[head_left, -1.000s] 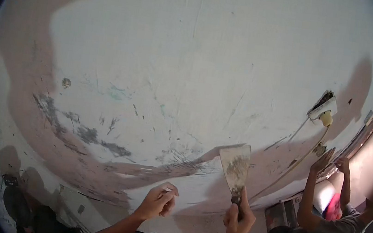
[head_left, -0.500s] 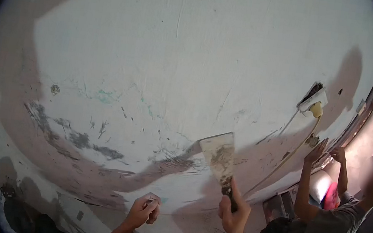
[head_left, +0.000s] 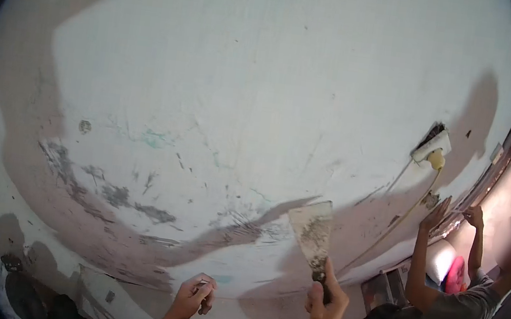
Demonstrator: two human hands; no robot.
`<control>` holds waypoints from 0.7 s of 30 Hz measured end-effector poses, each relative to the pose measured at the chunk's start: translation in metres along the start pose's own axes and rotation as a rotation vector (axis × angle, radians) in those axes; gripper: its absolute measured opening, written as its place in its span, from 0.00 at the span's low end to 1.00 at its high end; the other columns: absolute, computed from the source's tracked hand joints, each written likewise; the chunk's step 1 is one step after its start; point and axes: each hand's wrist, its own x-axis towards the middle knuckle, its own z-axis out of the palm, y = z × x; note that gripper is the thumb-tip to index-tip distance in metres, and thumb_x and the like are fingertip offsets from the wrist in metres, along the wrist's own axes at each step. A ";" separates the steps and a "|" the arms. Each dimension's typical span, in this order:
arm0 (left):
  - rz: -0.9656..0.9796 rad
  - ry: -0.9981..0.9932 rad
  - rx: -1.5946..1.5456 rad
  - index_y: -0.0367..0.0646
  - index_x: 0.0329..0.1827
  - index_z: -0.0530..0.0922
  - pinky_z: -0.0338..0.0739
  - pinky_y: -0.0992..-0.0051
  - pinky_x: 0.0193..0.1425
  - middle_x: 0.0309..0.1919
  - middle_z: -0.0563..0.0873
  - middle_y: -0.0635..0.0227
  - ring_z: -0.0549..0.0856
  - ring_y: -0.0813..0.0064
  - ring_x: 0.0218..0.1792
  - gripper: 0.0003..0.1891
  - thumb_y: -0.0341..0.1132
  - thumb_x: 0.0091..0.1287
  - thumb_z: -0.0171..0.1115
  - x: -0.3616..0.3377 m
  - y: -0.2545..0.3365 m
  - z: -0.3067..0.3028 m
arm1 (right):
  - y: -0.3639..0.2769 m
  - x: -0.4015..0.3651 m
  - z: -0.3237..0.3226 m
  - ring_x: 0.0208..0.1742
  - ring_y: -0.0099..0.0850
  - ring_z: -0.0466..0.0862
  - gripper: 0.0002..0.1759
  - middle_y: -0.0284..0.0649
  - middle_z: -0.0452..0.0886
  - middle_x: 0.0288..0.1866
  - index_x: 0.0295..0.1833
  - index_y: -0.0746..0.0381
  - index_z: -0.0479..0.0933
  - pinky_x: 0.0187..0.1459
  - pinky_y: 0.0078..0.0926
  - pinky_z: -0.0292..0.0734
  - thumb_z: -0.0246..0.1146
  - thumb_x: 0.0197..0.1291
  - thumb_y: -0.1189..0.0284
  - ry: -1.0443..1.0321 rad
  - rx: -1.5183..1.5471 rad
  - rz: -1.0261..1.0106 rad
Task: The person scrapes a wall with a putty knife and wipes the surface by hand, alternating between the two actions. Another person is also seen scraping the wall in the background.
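My right hand (head_left: 327,305) grips the dark handle of a putty knife (head_left: 312,228), its wide blade pointing up and smeared with grey-brown residue. Behind the blade is the scuffed white wall (head_left: 244,94), with dark scrapes and faint green patches. Low in front of my body, my left hand (head_left: 194,295) is closed, fingers curled toward the thumb. A small pale bit shows at its fingertips, and I cannot tell what it is.
At the right, another person (head_left: 450,311) in a grey shirt has both hands raised by the wall. A loose wall socket (head_left: 430,146) with a yellowish plug (head_left: 436,159) and hanging cord sits above them. Behind that person lie a white sack (head_left: 441,259) and a red item (head_left: 456,275).
The putty knife and my right hand have shifted slightly right and down in view. My left hand stays curled, a little lower. The wall and the other person also shift slightly with the camera.
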 end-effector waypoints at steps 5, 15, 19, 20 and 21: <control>0.008 0.015 -0.070 0.40 0.44 0.75 0.64 0.78 0.15 0.19 0.77 0.67 0.73 0.80 0.14 0.09 0.35 0.77 0.49 -0.004 -0.007 -0.006 | 0.001 0.024 0.012 0.22 0.16 0.71 0.27 0.28 0.75 0.24 0.71 0.65 0.68 0.26 0.18 0.69 0.58 0.66 0.78 0.000 0.116 -0.015; 0.024 -0.066 -0.036 0.38 0.45 0.74 0.64 0.78 0.16 0.20 0.77 0.66 0.72 0.80 0.14 0.09 0.34 0.78 0.48 -0.008 -0.008 -0.003 | -0.007 0.017 0.015 0.22 0.15 0.71 0.27 0.30 0.76 0.23 0.71 0.65 0.69 0.26 0.17 0.69 0.58 0.66 0.76 0.015 0.070 -0.012; -0.005 -0.057 -0.049 0.38 0.44 0.74 0.63 0.78 0.15 0.20 0.77 0.66 0.73 0.79 0.14 0.09 0.34 0.78 0.48 -0.005 -0.006 -0.002 | -0.005 0.002 0.014 0.18 0.14 0.65 0.27 0.27 0.70 0.22 0.72 0.70 0.64 0.19 0.17 0.60 0.55 0.70 0.76 -0.029 0.020 -0.131; 0.000 -0.057 -0.049 0.38 0.44 0.74 0.63 0.78 0.15 0.20 0.77 0.66 0.73 0.79 0.14 0.09 0.34 0.78 0.48 -0.005 -0.005 -0.003 | -0.006 -0.003 0.011 0.18 0.14 0.65 0.26 0.27 0.70 0.22 0.72 0.70 0.64 0.19 0.18 0.60 0.54 0.70 0.77 -0.024 0.045 -0.117; -0.001 -0.040 -0.035 0.38 0.44 0.74 0.63 0.78 0.15 0.20 0.77 0.66 0.73 0.79 0.14 0.09 0.34 0.78 0.48 -0.007 -0.003 -0.003 | -0.006 -0.004 0.010 0.18 0.14 0.65 0.26 0.27 0.70 0.22 0.72 0.71 0.64 0.18 0.18 0.60 0.54 0.70 0.77 -0.021 0.070 -0.103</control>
